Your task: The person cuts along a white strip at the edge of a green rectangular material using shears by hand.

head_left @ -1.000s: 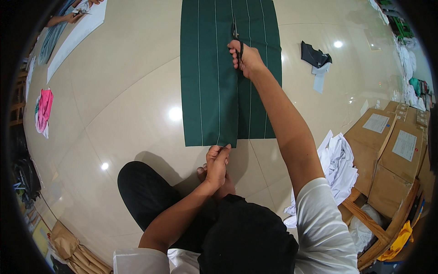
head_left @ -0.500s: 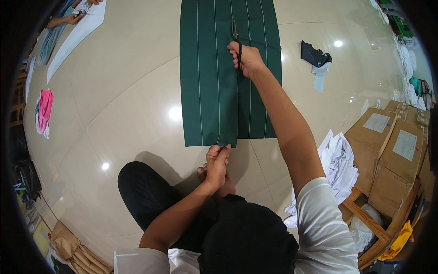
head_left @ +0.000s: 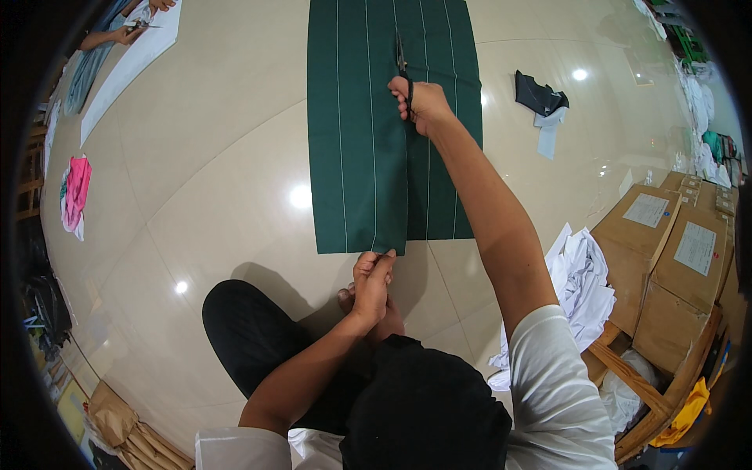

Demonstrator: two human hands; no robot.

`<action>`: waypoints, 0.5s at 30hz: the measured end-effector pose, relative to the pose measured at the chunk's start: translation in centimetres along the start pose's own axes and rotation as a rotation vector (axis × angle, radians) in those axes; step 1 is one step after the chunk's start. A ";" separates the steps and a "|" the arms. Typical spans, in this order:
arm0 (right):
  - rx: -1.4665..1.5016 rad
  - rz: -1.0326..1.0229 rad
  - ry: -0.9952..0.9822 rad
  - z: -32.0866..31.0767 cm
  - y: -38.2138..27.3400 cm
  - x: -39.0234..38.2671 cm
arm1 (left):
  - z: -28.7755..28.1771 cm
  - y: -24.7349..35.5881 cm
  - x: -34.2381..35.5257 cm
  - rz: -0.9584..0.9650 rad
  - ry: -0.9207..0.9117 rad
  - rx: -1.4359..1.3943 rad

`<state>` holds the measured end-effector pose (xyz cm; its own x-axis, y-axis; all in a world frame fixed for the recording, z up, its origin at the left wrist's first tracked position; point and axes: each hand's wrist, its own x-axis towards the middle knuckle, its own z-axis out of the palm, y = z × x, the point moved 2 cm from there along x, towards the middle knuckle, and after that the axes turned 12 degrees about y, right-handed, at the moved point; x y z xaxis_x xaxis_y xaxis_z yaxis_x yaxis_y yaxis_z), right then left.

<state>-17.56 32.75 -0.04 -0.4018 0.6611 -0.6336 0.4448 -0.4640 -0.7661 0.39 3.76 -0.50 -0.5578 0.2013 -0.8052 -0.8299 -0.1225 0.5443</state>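
A long dark green cloth [head_left: 356,141] with thin white stripes lies flat on the glossy beige floor [head_left: 227,180] in front of me. My right hand [head_left: 423,102] reaches far out over it and grips scissors [head_left: 402,66], whose blades point away along a cut line that runs down the cloth. My left hand [head_left: 372,278] pinches the near edge of the cloth at the bottom of that cut. I sit on the floor with a dark trouser leg folded to my left.
A dark cloth scrap on a white piece [head_left: 540,102] lies to the right. White fabric [head_left: 580,274] is heaped beside cardboard boxes [head_left: 674,251] at the right. A pink garment [head_left: 76,192] lies far left. Another person's hands [head_left: 125,31] work on white cloth at the upper left.
My right hand with the scissors has moved slightly further away along the cut line. My left hand has stayed on the near edge.
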 end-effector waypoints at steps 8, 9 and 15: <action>0.056 0.039 -0.016 0.2 -1.1 0.3 | -0.2 -0.2 0.1 0.011 -0.014 -0.004; 0.061 0.039 -0.011 0.3 -1.2 0.5 | -0.2 -0.2 0.1 0.008 -0.012 -0.002; 0.050 0.018 -0.039 0.6 -2.0 1.4 | -0.2 -0.1 0.1 0.013 -0.018 0.008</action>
<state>-19.45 34.25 0.51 -0.4256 0.6294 -0.6502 0.4117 -0.5051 -0.7585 0.42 3.60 -0.70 -0.5682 0.2169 -0.7938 -0.8225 -0.1175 0.5566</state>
